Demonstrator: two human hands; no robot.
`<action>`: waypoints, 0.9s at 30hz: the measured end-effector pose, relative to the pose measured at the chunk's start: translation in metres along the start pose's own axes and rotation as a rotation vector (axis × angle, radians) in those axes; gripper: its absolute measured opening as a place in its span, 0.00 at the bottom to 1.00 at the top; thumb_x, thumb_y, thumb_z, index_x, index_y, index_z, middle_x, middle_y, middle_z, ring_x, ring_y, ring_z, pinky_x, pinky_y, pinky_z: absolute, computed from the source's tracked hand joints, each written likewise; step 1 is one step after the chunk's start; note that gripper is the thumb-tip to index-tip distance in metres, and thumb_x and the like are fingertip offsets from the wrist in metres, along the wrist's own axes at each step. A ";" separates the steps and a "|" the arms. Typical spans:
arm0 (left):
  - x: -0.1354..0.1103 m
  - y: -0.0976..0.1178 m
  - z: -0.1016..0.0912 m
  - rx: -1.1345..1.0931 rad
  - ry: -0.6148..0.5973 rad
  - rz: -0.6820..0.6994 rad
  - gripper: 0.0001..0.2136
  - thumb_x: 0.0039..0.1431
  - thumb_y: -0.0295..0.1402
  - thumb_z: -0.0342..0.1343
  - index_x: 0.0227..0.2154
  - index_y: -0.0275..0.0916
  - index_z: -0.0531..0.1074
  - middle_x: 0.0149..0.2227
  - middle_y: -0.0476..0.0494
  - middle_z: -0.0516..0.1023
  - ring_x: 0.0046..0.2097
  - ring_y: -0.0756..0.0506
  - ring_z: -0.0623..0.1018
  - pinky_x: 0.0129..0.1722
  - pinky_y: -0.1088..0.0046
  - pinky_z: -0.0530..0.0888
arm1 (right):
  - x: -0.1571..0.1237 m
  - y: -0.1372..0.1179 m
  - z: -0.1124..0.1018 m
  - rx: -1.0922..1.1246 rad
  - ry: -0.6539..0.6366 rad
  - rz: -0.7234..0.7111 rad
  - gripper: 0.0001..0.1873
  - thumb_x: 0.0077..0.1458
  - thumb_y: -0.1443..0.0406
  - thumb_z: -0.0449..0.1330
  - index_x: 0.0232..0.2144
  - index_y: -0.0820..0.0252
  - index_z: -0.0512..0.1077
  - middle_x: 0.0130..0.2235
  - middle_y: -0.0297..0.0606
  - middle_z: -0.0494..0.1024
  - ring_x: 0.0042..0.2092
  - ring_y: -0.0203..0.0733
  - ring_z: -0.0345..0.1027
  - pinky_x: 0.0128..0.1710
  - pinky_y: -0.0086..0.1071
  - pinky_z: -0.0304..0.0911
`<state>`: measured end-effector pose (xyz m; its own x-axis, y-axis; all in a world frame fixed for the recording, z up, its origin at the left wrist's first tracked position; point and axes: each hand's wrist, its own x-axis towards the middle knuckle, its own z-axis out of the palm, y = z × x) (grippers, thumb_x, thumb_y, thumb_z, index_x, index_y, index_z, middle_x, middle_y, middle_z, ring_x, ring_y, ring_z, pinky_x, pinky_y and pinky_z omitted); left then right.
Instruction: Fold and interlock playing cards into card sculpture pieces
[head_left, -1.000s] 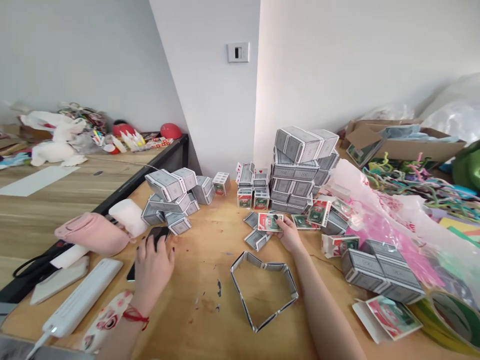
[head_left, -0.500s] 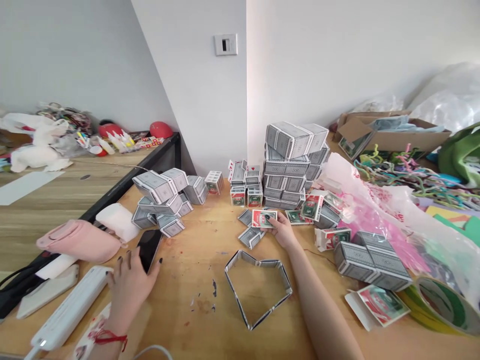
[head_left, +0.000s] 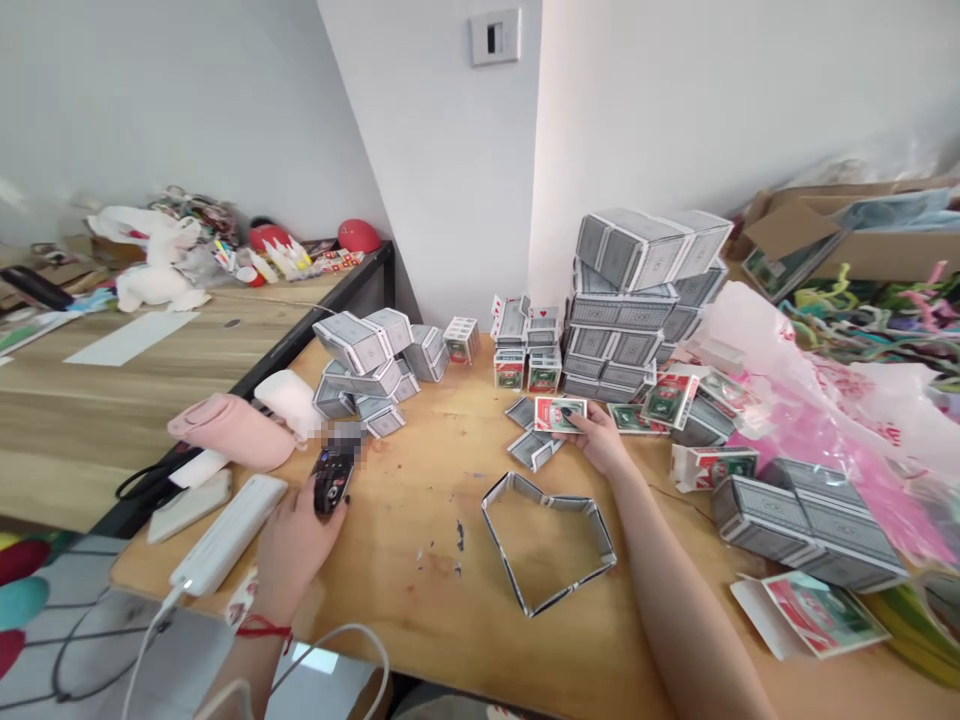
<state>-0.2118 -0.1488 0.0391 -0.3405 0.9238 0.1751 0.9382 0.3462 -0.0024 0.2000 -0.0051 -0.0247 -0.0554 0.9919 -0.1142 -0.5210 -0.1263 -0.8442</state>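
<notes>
My left hand (head_left: pixel 296 540) grips the lower end of a black phone (head_left: pixel 334 474) on the left of the table, fingers along its sides. The phone's screen is lit and partly blurred. My right hand (head_left: pixel 602 438) pinches a red and green playing card box (head_left: pixel 550 414), thumb on its face. Below that box lie folded grey-backed playing cards (head_left: pixel 534 450). In front stands a five-cornered ring of folded cards (head_left: pixel 600 525), left of my right forearm. A tall stack of card-covered blocks (head_left: pixel 622 345) rises behind my right hand.
A smaller pile of card blocks (head_left: pixel 356 345) stands behind the phone. A pink case (head_left: pixel 232 430) and a white power strip (head_left: pixel 225 535) lie at left. More card blocks (head_left: pixel 806 525), an opened card box (head_left: pixel 825 612) and pink plastic wrap (head_left: pixel 780 430) crowd the right.
The phone's dark screen has lit up. My view has turned left and down, so things appear further right and the table's front edge shows. My right hand still holds the card box.
</notes>
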 end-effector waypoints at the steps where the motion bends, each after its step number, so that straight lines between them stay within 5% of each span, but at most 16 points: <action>1: -0.003 0.000 -0.001 0.042 0.015 0.040 0.24 0.52 0.44 0.46 0.49 0.34 0.64 0.42 0.35 0.72 0.44 0.36 0.71 0.43 0.64 0.66 | 0.000 0.001 -0.001 -0.001 0.000 0.000 0.18 0.38 0.65 0.68 0.34 0.57 0.70 0.35 0.33 0.77 0.32 0.40 0.72 0.28 0.35 0.73; 9: -0.003 -0.009 0.004 0.151 0.058 0.079 0.25 0.53 0.48 0.45 0.51 0.39 0.63 0.51 0.33 0.66 0.50 0.35 0.67 0.46 0.61 0.65 | 0.002 0.001 -0.003 -0.032 -0.024 0.010 0.18 0.38 0.65 0.68 0.34 0.57 0.69 0.35 0.33 0.77 0.32 0.40 0.73 0.28 0.35 0.74; 16: 0.011 -0.006 0.006 0.116 -0.027 0.083 0.26 0.54 0.48 0.44 0.53 0.42 0.61 0.41 0.37 0.72 0.44 0.36 0.70 0.40 0.63 0.66 | 0.002 0.001 -0.005 -0.046 -0.015 0.019 0.16 0.39 0.65 0.67 0.34 0.57 0.70 0.34 0.33 0.77 0.32 0.39 0.73 0.29 0.34 0.74; 27: 0.015 -0.006 0.010 0.114 -0.029 0.077 0.25 0.54 0.46 0.45 0.54 0.43 0.62 0.40 0.36 0.71 0.42 0.37 0.71 0.40 0.63 0.66 | 0.003 0.001 -0.006 -0.036 -0.010 0.024 0.18 0.38 0.64 0.68 0.34 0.57 0.70 0.35 0.33 0.77 0.33 0.40 0.73 0.29 0.36 0.74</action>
<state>-0.2230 -0.1350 0.0318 -0.2712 0.9521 0.1415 0.9489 0.2891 -0.1266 0.2043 -0.0023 -0.0289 -0.0765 0.9886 -0.1297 -0.4881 -0.1506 -0.8597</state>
